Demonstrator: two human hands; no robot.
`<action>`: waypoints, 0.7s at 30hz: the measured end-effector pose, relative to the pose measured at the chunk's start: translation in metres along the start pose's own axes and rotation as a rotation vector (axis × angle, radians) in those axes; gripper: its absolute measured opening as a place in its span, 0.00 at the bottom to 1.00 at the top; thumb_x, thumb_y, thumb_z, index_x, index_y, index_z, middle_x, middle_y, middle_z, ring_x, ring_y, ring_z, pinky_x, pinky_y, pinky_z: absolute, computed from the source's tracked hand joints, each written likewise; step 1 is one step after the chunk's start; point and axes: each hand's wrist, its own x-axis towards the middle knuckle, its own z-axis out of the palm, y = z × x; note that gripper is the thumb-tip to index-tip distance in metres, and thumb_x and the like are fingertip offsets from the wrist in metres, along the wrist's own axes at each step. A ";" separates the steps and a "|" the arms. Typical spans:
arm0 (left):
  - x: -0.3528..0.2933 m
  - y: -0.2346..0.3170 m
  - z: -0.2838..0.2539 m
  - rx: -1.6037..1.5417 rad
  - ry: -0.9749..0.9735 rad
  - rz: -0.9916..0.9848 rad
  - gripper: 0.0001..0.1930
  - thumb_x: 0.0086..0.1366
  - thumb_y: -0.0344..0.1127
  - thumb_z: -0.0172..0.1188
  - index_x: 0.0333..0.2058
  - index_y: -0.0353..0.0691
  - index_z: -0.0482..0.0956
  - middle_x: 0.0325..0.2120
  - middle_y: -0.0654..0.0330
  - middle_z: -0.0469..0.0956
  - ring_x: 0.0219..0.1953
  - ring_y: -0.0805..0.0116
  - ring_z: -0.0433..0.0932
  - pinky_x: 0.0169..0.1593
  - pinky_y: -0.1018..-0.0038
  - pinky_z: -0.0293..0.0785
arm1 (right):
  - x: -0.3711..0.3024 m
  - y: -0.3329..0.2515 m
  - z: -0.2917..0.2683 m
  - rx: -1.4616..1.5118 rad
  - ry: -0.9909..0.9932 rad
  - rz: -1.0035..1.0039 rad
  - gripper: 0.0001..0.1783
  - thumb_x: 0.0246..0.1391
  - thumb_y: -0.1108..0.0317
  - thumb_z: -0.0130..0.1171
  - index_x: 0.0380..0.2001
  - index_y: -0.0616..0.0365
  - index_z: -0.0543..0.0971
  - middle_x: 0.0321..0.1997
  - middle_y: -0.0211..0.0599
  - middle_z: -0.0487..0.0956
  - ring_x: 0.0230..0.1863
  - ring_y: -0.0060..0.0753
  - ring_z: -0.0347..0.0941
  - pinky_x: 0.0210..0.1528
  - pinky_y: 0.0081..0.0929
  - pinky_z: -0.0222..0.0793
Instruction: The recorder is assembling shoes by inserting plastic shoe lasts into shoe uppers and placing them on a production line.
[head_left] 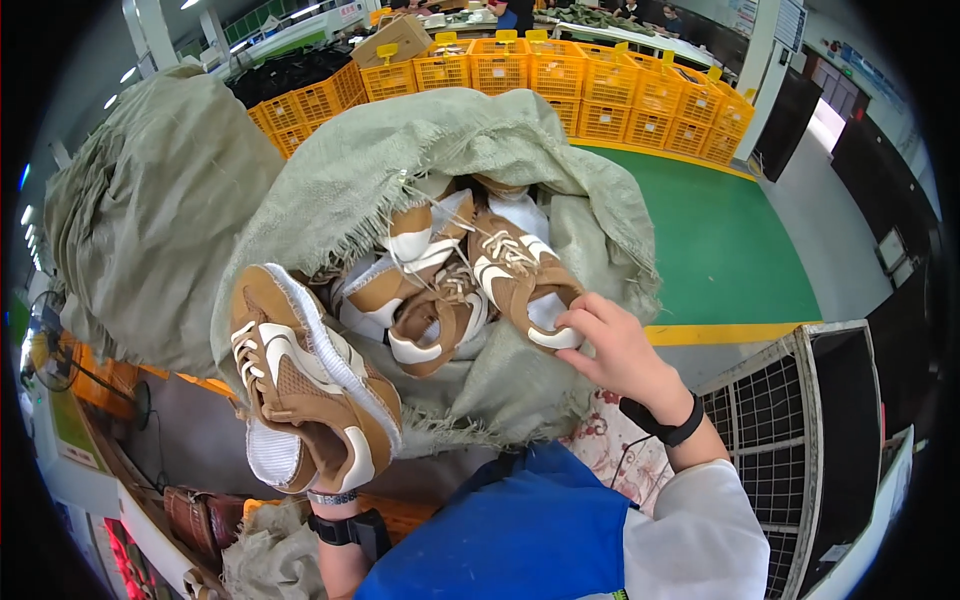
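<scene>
Brown-and-white sneaker uppers [300,360] with white ribbed bottom fabric are held up on the left; no thick soles show on them. My left hand [322,488] is beneath and behind them, its fingers hidden, with only the wrist and its bands showing. My right hand [612,345] pinches the heel of another sneaker upper [515,270], thumb outside and fingers at its opening. That one lies at the mouth of a large pale green woven sack [470,125]. More matching uppers [430,325] lie in the sack, some with laces showing.
A second bulging woven sack [160,220] stands at left. Stacked yellow crates [530,72] line the far side, before tables with people. A wire-mesh rack [770,440] stands close on my right, beside green floor [720,235]. A fan [50,345] is at far left.
</scene>
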 end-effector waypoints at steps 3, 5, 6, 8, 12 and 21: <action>-0.047 -0.001 -0.015 -0.037 0.031 -0.018 0.29 0.60 0.41 0.55 0.57 0.36 0.57 0.53 0.55 0.64 0.54 0.57 0.64 0.59 0.65 0.59 | -0.018 -0.020 -0.013 -0.073 0.009 -0.013 0.18 0.34 0.73 0.63 0.33 0.54 0.71 0.35 0.36 0.68 0.35 0.41 0.68 0.33 0.34 0.67; -0.092 -0.006 -0.023 -0.075 0.037 -0.029 0.30 0.59 0.41 0.55 0.57 0.36 0.57 0.53 0.54 0.64 0.54 0.57 0.64 0.59 0.65 0.59 | -0.037 -0.031 -0.020 -0.125 0.022 -0.013 0.17 0.34 0.73 0.63 0.33 0.54 0.71 0.35 0.35 0.68 0.35 0.40 0.68 0.33 0.34 0.67; -0.105 0.000 -0.019 -0.088 0.051 -0.037 0.30 0.59 0.41 0.55 0.57 0.36 0.57 0.53 0.54 0.64 0.54 0.57 0.64 0.59 0.65 0.59 | -0.044 -0.038 -0.019 -0.108 0.033 -0.021 0.17 0.34 0.74 0.62 0.32 0.54 0.71 0.34 0.35 0.68 0.35 0.40 0.68 0.33 0.33 0.66; -0.116 0.022 -0.002 -0.108 0.083 -0.058 0.30 0.59 0.41 0.55 0.57 0.36 0.57 0.54 0.54 0.63 0.54 0.56 0.64 0.59 0.65 0.59 | -0.054 -0.051 -0.021 -0.091 0.035 -0.038 0.17 0.34 0.74 0.62 0.32 0.54 0.71 0.34 0.35 0.68 0.34 0.40 0.67 0.33 0.33 0.66; -0.167 0.016 -0.040 -0.113 0.184 -0.107 0.30 0.59 0.41 0.55 0.57 0.36 0.57 0.54 0.54 0.63 0.54 0.56 0.64 0.59 0.64 0.59 | -0.061 -0.069 -0.023 -0.120 0.061 -0.158 0.15 0.34 0.77 0.60 0.30 0.55 0.72 0.33 0.34 0.67 0.32 0.38 0.66 0.31 0.32 0.65; -0.293 0.030 -0.119 -0.020 0.531 -0.155 0.31 0.59 0.41 0.56 0.57 0.36 0.56 0.54 0.54 0.63 0.55 0.55 0.63 0.59 0.63 0.58 | -0.042 -0.063 -0.007 -0.057 0.071 -0.441 0.09 0.37 0.76 0.56 0.26 0.55 0.72 0.30 0.33 0.66 0.29 0.35 0.64 0.29 0.29 0.63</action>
